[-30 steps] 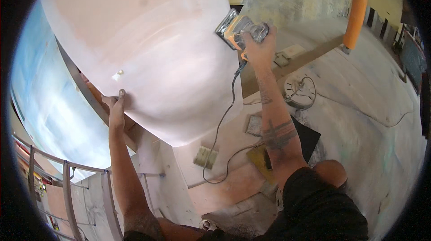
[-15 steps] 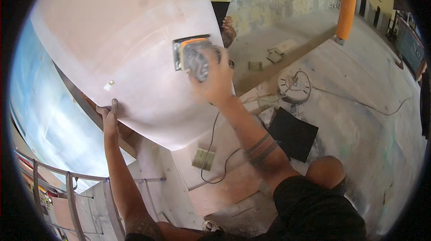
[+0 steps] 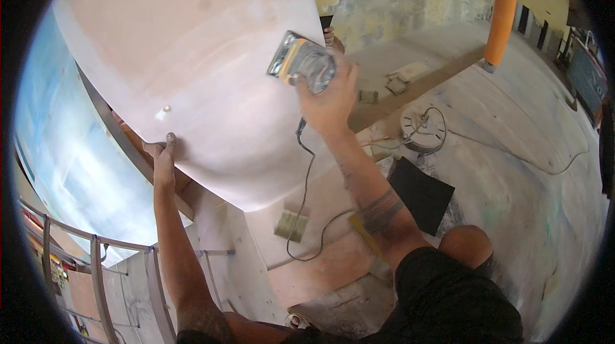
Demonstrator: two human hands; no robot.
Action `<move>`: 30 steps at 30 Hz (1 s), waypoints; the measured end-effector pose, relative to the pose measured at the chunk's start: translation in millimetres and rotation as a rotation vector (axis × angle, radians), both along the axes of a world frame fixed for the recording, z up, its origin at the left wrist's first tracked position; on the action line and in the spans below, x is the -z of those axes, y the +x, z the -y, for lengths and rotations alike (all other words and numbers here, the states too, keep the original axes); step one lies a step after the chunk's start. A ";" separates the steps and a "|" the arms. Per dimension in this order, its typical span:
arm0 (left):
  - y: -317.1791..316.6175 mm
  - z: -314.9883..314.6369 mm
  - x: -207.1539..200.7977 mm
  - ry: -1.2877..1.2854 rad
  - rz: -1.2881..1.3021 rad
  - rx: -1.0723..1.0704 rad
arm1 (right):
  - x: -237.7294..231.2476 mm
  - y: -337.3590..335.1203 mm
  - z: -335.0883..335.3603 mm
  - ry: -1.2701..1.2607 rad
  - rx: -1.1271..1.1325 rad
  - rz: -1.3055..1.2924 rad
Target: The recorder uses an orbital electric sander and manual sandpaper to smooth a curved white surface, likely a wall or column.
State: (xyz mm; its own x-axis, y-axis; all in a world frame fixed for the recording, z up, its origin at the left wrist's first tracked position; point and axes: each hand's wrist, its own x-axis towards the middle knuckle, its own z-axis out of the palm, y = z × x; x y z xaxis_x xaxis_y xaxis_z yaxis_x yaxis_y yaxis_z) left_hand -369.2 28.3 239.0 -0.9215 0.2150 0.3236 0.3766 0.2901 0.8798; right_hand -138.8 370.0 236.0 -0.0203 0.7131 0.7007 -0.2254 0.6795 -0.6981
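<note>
A large pale pink-and-white curved panel (image 3: 211,62) spans the upper left. My right hand (image 3: 330,97) is wrapped round a grey and orange electric sander (image 3: 304,65), which is over the panel near its right edge. The sander sits at a slant; whether its whole pad touches the surface I cannot tell. A black cord (image 3: 309,168) hangs from it. My left hand (image 3: 163,150) grips the panel's lower left edge, thumb on top, fingers hidden underneath. A small whitish patch (image 3: 164,112) is on the panel above that thumb.
Another person's hand (image 3: 331,39) shows at the panel's right edge. A blue-and-white panel (image 3: 77,171) and metal rails (image 3: 97,273) are at left. A black sheet (image 3: 421,195), a round white reel-like disc (image 3: 423,131) with a cable, sandpaper-like pieces (image 3: 291,225) and an orange tube (image 3: 503,11) lie rightward.
My right hand has moved the sander to the right, and the sander has turned clockwise. My left hand keeps its hold on the panel edge. Less of the other person's black sheet shows.
</note>
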 end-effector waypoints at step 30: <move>23.6 -10.8 -15.2 -0.031 0.056 -0.027 | -7.2 -4.1 8.8 0.213 0.068 0.043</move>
State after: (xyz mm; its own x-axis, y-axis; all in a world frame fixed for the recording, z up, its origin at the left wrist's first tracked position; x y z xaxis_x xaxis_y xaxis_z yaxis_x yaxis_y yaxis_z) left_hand -345.6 39.1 254.2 -0.9436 0.1991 0.2645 0.3184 0.3273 0.8897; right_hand -142.9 361.2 243.2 -0.0103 0.5498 0.8353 -0.1476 0.8253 -0.5450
